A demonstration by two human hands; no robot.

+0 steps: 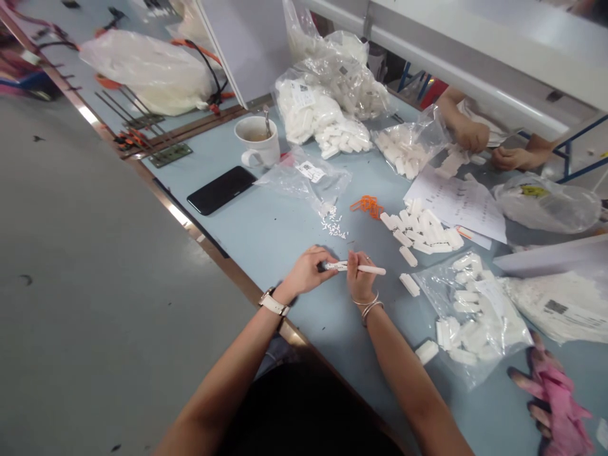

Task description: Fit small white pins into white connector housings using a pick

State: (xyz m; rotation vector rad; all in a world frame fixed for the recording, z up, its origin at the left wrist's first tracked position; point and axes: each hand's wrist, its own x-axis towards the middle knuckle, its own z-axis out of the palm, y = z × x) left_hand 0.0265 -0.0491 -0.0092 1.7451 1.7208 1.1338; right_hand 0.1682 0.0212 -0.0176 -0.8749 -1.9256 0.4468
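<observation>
My left hand, wearing a watch on the wrist, pinches one end of a slim white plastic piece with small dark marks along it. Close on its right, my right hand, with bangles on the wrist, is closed around a pale pen-like tool whose blunt end points right. The tool's working tip is too small to make out. Just beyond the hands lies a scatter of tiny white pins. Orange plastic clips form a small heap, and a pile of white plastic housings lies to the right.
A phone and a mug with a spoon sit at the left. Filled bags stand at the back, and an open bag of white parts is at right, near a pink glove. A co-worker's hands are opposite.
</observation>
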